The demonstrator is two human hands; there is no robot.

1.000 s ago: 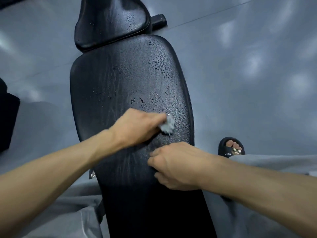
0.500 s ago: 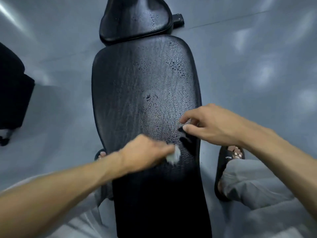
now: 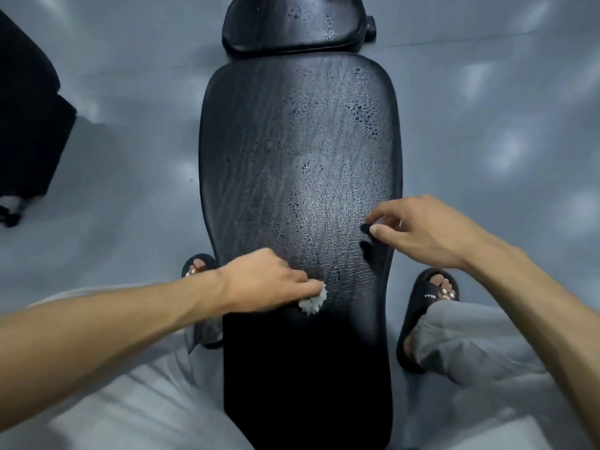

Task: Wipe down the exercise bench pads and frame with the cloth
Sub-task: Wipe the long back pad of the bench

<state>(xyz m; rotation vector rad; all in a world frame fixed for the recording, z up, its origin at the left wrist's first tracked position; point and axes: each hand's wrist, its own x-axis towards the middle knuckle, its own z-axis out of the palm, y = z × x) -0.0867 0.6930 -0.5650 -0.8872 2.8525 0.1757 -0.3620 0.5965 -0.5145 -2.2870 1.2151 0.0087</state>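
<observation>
A long black bench pad (image 3: 292, 151) runs away from me, beaded with water drops over its middle and far right. A smaller black pad (image 3: 292, 24) sits beyond its far end. My left hand (image 3: 266, 280) grips a small crumpled white cloth (image 3: 313, 302) and presses it on the pad's near left part. My right hand (image 3: 418, 228) hovers with loosely curled fingers over the pad's right edge and holds nothing. The bench frame is hidden under the pads.
I straddle the bench in grey trousers, a black slide sandal on each side: the left foot (image 3: 198, 264), the right foot (image 3: 431, 293). A dark object (image 3: 29, 125) stands on the grey floor at far left. A black part (image 3: 371, 27) juts from the far pad's right.
My left hand has drawn the cloth back toward me and leftward along the pad. My right hand has lifted off the near pad and moved out to the right edge.
</observation>
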